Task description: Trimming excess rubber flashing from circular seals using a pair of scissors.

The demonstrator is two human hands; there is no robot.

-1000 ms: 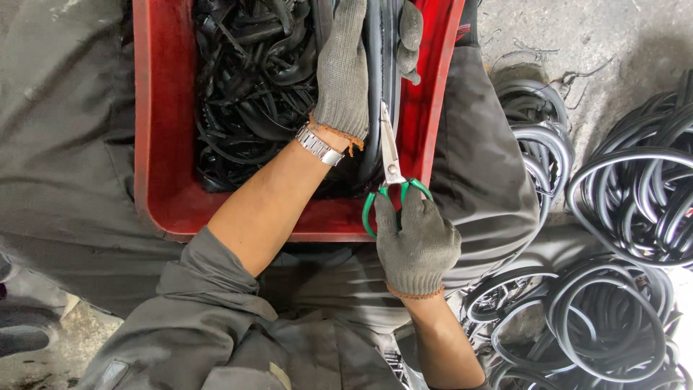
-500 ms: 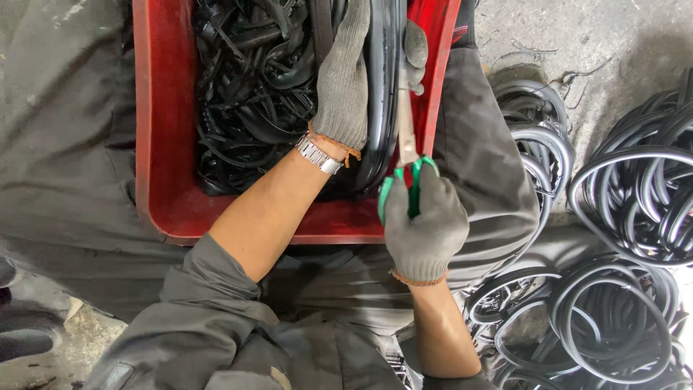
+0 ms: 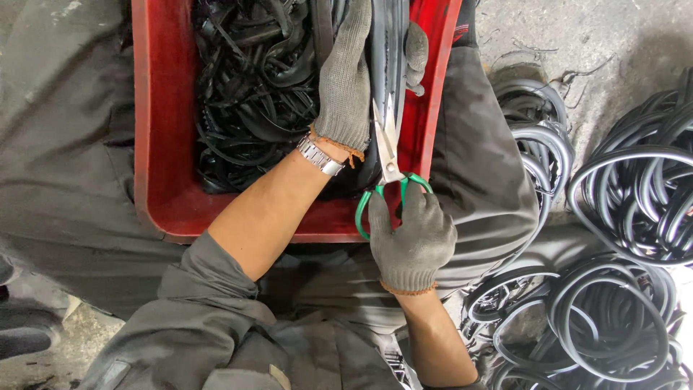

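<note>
Over the red crate (image 3: pixel 155 144) — left hand (image 3: pixel 346 79) grips black rubber strips (image 3: pixel 390 43); right hand (image 3: pixel 411 235) just nearer, holding green-handled scissors (image 3: pixel 388 155), blades w/ narrow gap at strips.

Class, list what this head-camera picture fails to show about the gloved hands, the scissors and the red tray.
- Green-handled scissors: blade tips hidden among the black rubber strips, head view.
- Red plastic tray: far end cut off by the top edge.
- Left hand in a grey knit glove: fingertips cut off by the top edge.
- Right hand: fingers inside the handle loops hidden.
</note>
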